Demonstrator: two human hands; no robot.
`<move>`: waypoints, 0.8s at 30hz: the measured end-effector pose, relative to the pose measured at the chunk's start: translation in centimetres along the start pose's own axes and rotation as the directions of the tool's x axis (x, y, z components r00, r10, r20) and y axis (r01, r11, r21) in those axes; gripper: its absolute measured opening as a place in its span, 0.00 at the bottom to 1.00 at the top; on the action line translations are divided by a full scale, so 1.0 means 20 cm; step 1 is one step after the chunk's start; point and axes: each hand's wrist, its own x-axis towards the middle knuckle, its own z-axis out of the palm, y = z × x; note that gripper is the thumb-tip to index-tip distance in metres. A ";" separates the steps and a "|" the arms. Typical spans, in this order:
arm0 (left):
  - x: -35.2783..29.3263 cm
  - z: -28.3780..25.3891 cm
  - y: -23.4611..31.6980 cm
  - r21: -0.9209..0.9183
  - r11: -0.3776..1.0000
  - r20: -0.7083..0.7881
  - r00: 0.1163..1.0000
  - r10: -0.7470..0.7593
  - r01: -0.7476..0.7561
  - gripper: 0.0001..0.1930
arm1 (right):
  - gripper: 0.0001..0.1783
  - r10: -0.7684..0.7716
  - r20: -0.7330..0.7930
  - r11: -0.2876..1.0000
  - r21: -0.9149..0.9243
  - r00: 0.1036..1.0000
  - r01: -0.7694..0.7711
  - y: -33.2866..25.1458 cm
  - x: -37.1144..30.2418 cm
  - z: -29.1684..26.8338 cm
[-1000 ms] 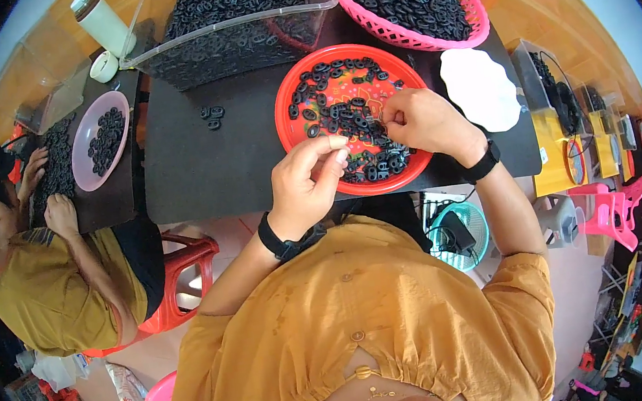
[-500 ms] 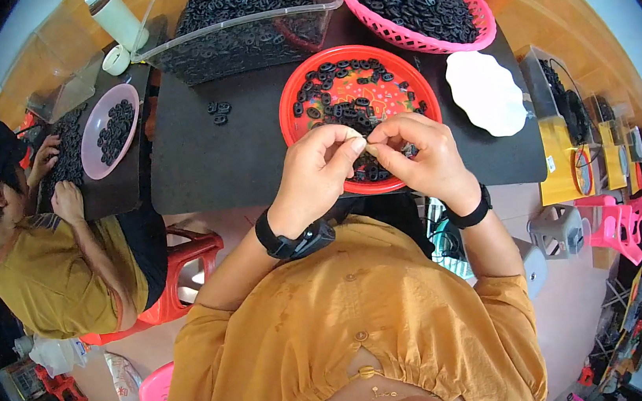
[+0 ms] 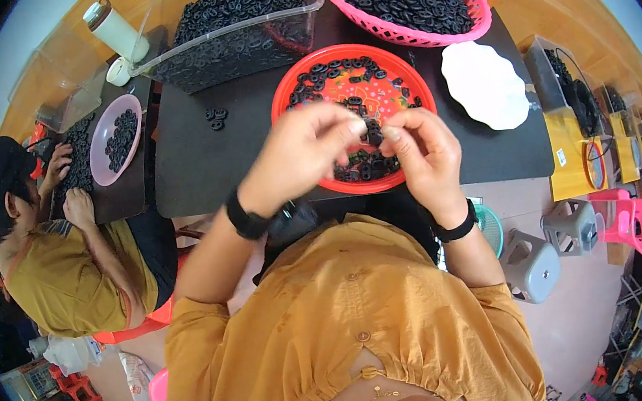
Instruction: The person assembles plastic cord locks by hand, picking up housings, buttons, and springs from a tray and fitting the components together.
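Note:
Over the red round tray [image 3: 279,86], my left hand [image 3: 312,152] is closed in a pinch, thumb against the fingers and partly smeared by motion. Beside it, my right hand [image 3: 426,153] also pinches, thumb and forefinger pressed together. Whatever either pinch holds is too small or hidden to make out. Small black oval pieces with openings [image 3: 364,165] lie in the tray below and around the hands. One dark piece [image 3: 374,131] shows between the two hands; whether it touches my right fingertips I cannot tell.
A clear bin [image 3: 238,29] and a pink basket [image 3: 484,23], both full of black pieces, stand at the back. A white scalloped plate [image 3: 486,86] lies right; a few loose pieces [image 3: 216,117] lie left. A co-worker [image 3: 67,269] sorts beside a pale pink bowl [image 3: 97,162].
My hands were fingertip to fingertip; now a small gap parts them. My left hand has moved left and up, and its forearm has swung left. The view has shifted slightly.

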 end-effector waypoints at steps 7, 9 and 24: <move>0.32 -0.29 -0.09 0.737 0.571 0.117 0.900 0.420 -0.362 0.07 | 0.04 0.118 -0.100 0.972 0.213 0.988 -0.094 0.09 -0.06 -0.08; 0.35 -0.29 -0.11 0.837 0.466 0.221 0.956 0.192 -0.287 0.07 | 0.04 0.133 -0.095 0.974 0.195 0.987 -0.113 0.11 -0.07 -0.09; 0.67 -0.11 -0.17 0.853 0.436 0.217 0.955 0.200 -0.285 0.08 | 0.05 0.232 -0.068 0.949 0.236 0.970 -0.211 0.16 -0.06 -0.09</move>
